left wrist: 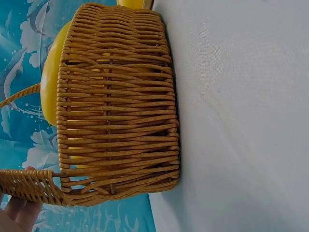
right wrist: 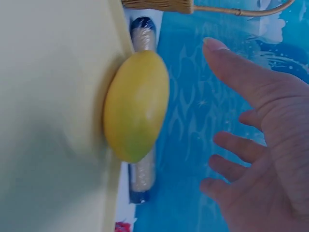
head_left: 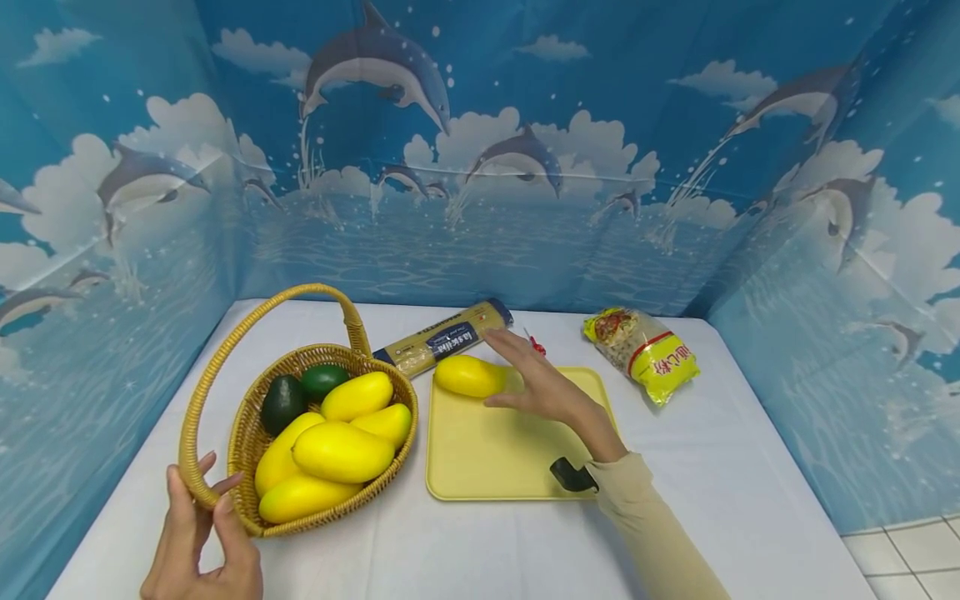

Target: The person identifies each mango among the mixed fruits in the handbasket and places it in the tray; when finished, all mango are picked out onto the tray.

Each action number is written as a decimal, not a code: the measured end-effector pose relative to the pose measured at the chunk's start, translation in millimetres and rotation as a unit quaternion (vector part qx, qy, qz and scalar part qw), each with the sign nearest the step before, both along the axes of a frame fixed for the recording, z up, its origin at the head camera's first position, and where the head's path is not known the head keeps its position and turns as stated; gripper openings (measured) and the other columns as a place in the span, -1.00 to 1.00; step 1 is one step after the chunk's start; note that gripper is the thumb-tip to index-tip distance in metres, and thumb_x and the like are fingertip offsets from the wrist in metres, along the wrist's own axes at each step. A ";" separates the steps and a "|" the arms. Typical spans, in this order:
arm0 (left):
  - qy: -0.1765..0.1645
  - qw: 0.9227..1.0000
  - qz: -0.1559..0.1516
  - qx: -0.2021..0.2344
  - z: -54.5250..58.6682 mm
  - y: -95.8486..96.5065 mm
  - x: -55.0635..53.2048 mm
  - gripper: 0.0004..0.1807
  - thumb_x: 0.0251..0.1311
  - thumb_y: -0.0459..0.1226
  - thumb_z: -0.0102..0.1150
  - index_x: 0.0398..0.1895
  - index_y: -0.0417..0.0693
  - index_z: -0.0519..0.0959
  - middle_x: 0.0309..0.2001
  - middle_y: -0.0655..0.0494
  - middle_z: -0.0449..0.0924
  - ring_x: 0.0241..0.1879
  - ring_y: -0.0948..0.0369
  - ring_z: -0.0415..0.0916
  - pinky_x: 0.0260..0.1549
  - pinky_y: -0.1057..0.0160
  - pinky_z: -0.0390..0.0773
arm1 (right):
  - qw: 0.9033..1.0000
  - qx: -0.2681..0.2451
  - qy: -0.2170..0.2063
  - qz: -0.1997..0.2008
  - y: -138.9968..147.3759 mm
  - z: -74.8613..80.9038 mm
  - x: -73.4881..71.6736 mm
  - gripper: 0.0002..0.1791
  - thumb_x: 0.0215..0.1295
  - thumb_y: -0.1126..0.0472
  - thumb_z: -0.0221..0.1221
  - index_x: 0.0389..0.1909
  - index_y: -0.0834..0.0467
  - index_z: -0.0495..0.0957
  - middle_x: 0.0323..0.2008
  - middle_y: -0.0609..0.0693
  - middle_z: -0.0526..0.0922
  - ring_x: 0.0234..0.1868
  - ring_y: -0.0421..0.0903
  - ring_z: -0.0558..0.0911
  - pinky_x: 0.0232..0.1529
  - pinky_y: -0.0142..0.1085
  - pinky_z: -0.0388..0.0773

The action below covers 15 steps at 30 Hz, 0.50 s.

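Note:
At the left, my left hand (head_left: 198, 533) holds the handle (head_left: 197, 400) of a wicker basket (left wrist: 116, 121) low down, with thumb and fingers on either side of it. Several yellow mangoes (head_left: 343, 452) and two dark green avocados (head_left: 283, 405) fill the basket. One more mango (head_left: 468, 377) lies at the back left corner of a pale yellow tray (head_left: 495, 458). Just right of that mango hovers my right hand (head_left: 543, 383), fingers spread and holding nothing. In the right wrist view a gap shows between the hand and the mango (right wrist: 137, 106).
A spaghetti packet (head_left: 450, 337) lies behind the tray, its left end by the basket. Near it is a small red item (head_left: 535, 344). To the back right lies a yellow-and-clear bag of pasta (head_left: 645, 350). A dolphin-print curtain (head_left: 480, 208) encloses the white table (head_left: 720, 467).

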<state>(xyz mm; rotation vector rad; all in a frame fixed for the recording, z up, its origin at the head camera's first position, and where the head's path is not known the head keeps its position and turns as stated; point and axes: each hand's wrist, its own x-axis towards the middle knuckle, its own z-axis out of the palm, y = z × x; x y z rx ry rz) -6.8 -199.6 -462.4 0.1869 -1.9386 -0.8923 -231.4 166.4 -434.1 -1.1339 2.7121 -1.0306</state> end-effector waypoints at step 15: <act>0.029 0.999 -0.017 0.003 8.2 4.9 -1.7 -0.31 0.45 -0.58 0.18 0.61 -0.36 0.27 0.31 -0.34 0.62 0.12 0.62 0.57 0.21 0.58 0.48 | 0.997 -0.001 -0.042 0.064 -24.6 44.4 24.6 0.15 0.30 0.04 0.54 0.76 0.03 0.04 0.74 0.05 0.07 0.71 0.11 0.12 0.63 0.20 0.19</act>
